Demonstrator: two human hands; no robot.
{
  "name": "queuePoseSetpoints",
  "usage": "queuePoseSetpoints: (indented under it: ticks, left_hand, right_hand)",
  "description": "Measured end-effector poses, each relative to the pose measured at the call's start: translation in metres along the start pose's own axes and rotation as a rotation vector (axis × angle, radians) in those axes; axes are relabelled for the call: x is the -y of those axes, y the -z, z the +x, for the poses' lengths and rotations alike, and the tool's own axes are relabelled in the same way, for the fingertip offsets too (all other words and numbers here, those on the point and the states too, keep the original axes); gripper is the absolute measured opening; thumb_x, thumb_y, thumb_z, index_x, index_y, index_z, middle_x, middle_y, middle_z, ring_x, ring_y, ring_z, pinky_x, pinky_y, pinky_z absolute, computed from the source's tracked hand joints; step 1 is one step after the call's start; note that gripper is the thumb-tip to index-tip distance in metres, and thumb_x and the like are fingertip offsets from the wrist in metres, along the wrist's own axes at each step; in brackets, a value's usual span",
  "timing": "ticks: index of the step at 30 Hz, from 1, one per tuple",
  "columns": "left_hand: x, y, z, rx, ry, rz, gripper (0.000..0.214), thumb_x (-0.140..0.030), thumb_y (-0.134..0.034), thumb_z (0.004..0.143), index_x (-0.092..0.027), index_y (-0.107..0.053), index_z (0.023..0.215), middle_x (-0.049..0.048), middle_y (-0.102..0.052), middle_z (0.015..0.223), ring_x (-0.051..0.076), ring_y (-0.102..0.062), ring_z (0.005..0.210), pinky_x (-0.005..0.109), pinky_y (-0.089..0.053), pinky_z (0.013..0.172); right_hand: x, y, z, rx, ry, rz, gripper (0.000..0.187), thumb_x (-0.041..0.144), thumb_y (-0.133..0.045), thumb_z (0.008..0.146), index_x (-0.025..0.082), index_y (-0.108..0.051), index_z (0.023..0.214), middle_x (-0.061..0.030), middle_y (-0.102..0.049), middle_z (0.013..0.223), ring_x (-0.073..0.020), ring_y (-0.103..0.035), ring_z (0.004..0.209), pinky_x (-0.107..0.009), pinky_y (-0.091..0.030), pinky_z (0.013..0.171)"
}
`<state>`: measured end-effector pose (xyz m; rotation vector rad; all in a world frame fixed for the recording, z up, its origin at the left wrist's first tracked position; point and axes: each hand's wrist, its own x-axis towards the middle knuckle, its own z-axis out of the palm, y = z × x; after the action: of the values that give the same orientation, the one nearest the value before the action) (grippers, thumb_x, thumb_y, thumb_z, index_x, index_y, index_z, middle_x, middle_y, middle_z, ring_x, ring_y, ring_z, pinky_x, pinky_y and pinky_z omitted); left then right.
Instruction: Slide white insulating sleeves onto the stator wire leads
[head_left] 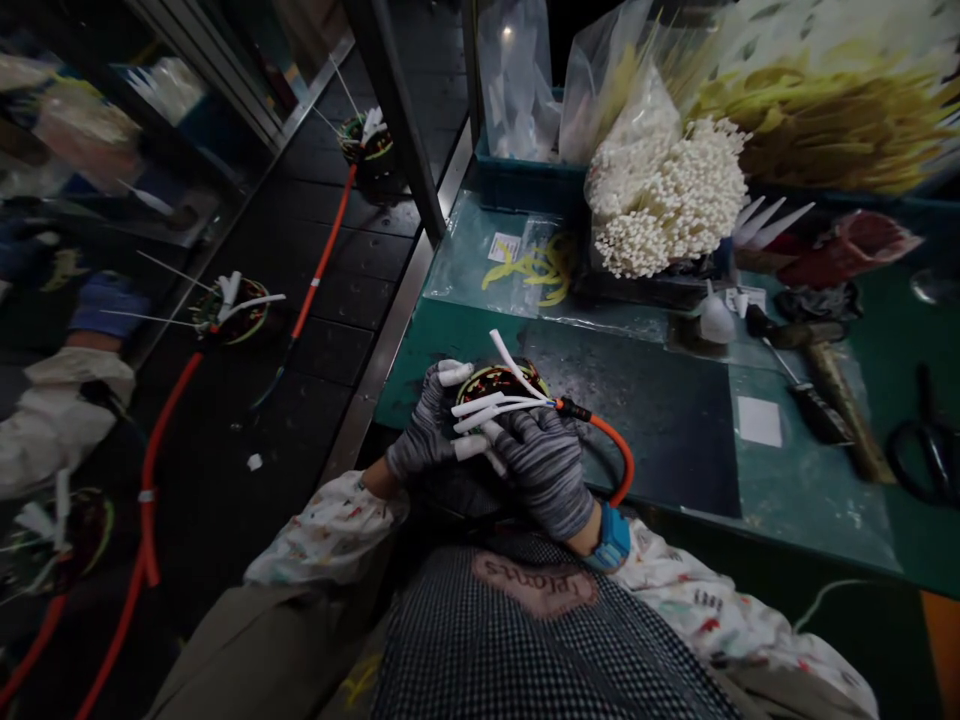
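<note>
A round motor stator point(491, 382) with dark copper windings and a yellow-green rim is held at the table's front edge. My left hand point(429, 428), in a grey striped glove with white-wrapped fingertips, grips its left side between thumb and fingers. My right hand point(546, 465), gloved alike, is closed at the near right side of the stator, fingers at the white-sleeved wires point(510, 403). These wires run across the stator's front and join an orange cable point(619, 455) at a black band. One white sleeve point(508, 362) sticks up at the back. The stator's underside is hidden.
Beyond lie yellow strips point(536, 272) and a bundle of white thin sleeves point(660, 210). At right are a screwdriver point(814, 400), a hammer point(840, 390) and black scissors point(930, 445). On the left conveyor point(322, 330) stand stators with orange cables; a co-worker's blue-gloved hand point(109, 305) is beside it.
</note>
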<state>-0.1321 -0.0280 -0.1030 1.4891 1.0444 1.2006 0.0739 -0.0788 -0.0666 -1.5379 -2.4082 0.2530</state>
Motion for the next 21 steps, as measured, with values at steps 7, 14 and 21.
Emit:
queuePoseSetpoints:
  ticks: [7, 14, 21]
  left_hand:
    - [0.0, 0.005, -0.006, 0.125, -0.063, 0.109, 0.081, -0.052, -0.087, 0.082, -0.038, -0.05, 0.153, 0.0076, -0.049, 0.151, 0.033, -0.048, 0.149, 0.06, -0.041, 0.128]
    - [-0.008, 0.008, -0.009, 0.138, -0.028, 0.122, 0.075, -0.049, -0.085, 0.086, -0.041, -0.053, 0.153, 0.0074, -0.051, 0.155, 0.035, -0.048, 0.151, 0.06, -0.043, 0.128]
    - [-0.01, 0.004, -0.009, 0.121, -0.074, 0.182, 0.071, -0.047, -0.079, 0.092, -0.036, -0.049, 0.155, 0.0085, -0.049, 0.155, 0.033, -0.046, 0.151, 0.06, -0.039, 0.13]
  right_hand:
    - [-0.006, -0.005, 0.001, -0.07, 0.045, 0.116, 0.03, 0.032, -0.06, 0.107, 0.03, -0.08, 0.129, -0.0096, -0.08, 0.119, -0.033, -0.07, 0.107, -0.052, -0.057, 0.093]
    - [-0.003, -0.002, 0.002, -0.154, 0.089, 0.086, 0.028, 0.031, -0.06, 0.106, 0.027, -0.08, 0.125, -0.0087, -0.081, 0.12, -0.0314, -0.07, 0.107, -0.048, -0.059, 0.092]
    - [0.001, -0.007, -0.001, -0.112, 0.03, 0.034, 0.027, 0.03, -0.059, 0.106, 0.029, -0.08, 0.124, -0.0085, -0.08, 0.118, -0.031, -0.069, 0.107, -0.049, -0.059, 0.091]
